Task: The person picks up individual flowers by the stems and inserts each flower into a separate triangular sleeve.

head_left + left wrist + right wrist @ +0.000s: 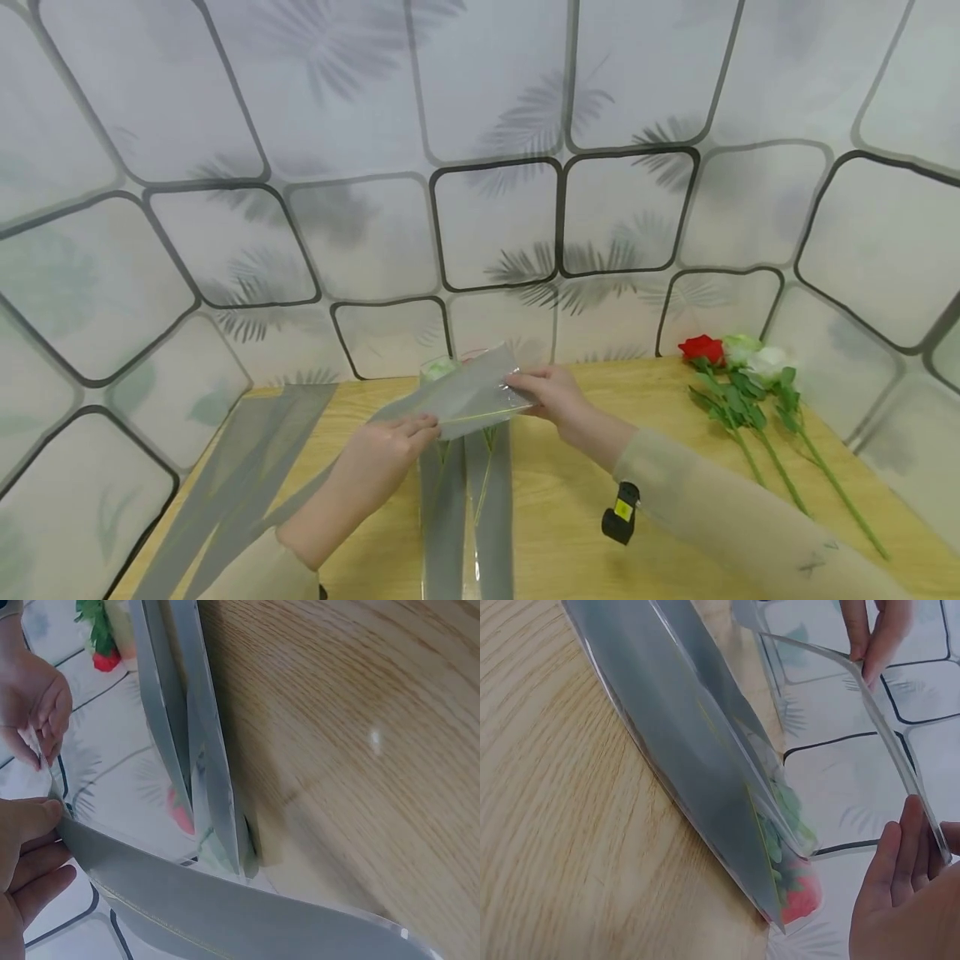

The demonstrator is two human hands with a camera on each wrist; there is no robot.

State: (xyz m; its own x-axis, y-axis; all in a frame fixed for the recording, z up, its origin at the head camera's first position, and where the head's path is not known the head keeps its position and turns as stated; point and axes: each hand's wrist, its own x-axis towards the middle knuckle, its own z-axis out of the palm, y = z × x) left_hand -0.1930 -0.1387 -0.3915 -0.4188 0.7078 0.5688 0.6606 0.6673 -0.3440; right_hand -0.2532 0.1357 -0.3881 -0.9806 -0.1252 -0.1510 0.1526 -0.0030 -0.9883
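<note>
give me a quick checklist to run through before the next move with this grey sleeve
1. Left hand grip: ok, it pinches the grey flower sleeve.
2. Right hand grip: ok, it holds the same sleeve farther along.
3. Sleeve mouth parted: cannot tell, no view shows inside it.
4. Unwrapped roses on the table: ok, a red rose, a pale green rose and a white rose lie at the right.
5. Wrapped roses unobstructed: not ok, the held sleeve partly covers the pale wrapped rose and red wrapped rose in the head view.
</note>
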